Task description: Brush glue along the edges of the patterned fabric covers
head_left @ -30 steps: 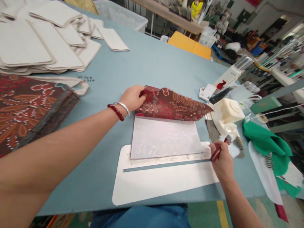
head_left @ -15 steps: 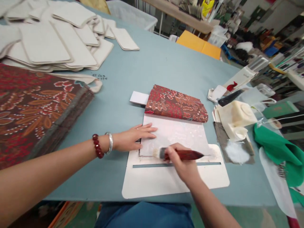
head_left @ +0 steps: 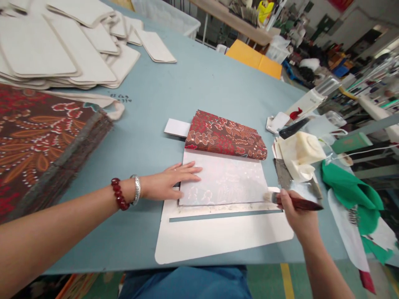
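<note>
My left hand [head_left: 170,181] lies flat with spread fingers on the left edge of a pale sheet [head_left: 222,178]. In my right hand [head_left: 296,211] is a brush [head_left: 304,203] with a dark red handle, its bristles at the sheet's lower right corner. Patterned red-brown fabric [head_left: 226,135] is folded over at the sheet's upper edge. Under the sheet's lower edge rests a white slotted board [head_left: 224,236]. A small white strip [head_left: 176,127] sticks out at the left of the folded fabric.
Patterned fabric is stacked [head_left: 40,145] at left, below a pile of cream panels [head_left: 37,45]. At right stand a cream container [head_left: 301,151], a white phone-like box [head_left: 307,106] and green cloth [head_left: 352,189]. An orange-yellow folder [head_left: 254,58] lies at the table's far edge.
My right hand has swept the brush rightward along the sheet's lower edge, from near the left corner to the right corner. My left hand stays on the sheet. The view has shifted slightly.
</note>
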`<action>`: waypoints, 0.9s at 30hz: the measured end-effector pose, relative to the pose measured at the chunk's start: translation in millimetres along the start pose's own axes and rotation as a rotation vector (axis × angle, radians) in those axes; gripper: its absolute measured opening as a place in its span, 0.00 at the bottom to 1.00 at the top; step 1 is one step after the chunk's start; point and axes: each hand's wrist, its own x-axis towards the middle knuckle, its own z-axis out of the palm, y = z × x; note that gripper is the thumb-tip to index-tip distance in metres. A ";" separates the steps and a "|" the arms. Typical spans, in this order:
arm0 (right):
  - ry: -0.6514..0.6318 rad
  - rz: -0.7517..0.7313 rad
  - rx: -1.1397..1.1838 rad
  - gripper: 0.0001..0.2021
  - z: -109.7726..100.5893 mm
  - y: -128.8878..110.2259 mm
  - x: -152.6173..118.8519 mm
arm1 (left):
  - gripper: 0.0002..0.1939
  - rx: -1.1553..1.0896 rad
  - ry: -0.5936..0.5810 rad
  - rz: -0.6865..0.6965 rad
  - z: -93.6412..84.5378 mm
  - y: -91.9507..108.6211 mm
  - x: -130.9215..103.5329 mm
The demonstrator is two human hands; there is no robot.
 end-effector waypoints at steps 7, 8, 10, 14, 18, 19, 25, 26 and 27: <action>-0.360 -0.466 0.328 0.17 117.3 -143.1 -27.4 | 0.41 0.006 -0.045 -0.007 -2.7 -0.4 0.0; -0.332 -0.397 0.293 0.18 110.8 -126.9 -26.1 | 0.41 0.008 -0.046 -0.013 -2.9 0.5 0.1; -0.233 -0.178 0.201 0.19 76.4 -67.4 -18.8 | 0.41 0.014 -0.039 -0.026 -2.3 2.8 0.2; -0.041 0.144 0.012 0.21 -10.2 41.5 -2.6 | 0.40 0.026 -0.004 -0.042 1.7 6.0 0.4; 0.015 -0.008 0.055 0.18 11.3 -12.1 -8.0 | 0.39 0.038 0.003 -0.042 2.4 7.1 -0.2; -0.039 -0.115 0.138 0.17 33.6 -45.2 -12.0 | 0.40 0.042 -0.006 -0.046 1.6 7.4 -0.3; -0.317 -0.378 0.415 0.17 114.1 -131.5 -20.0 | 0.42 0.046 -0.047 -0.048 -2.5 7.4 1.0; -0.298 -0.287 0.380 0.19 105.4 -109.8 -15.5 | 0.42 0.050 -0.046 -0.046 -2.5 7.2 1.0; -0.270 -0.178 0.338 0.20 90.9 -80.8 -9.8 | 0.42 0.056 -0.044 -0.046 -2.4 7.0 0.9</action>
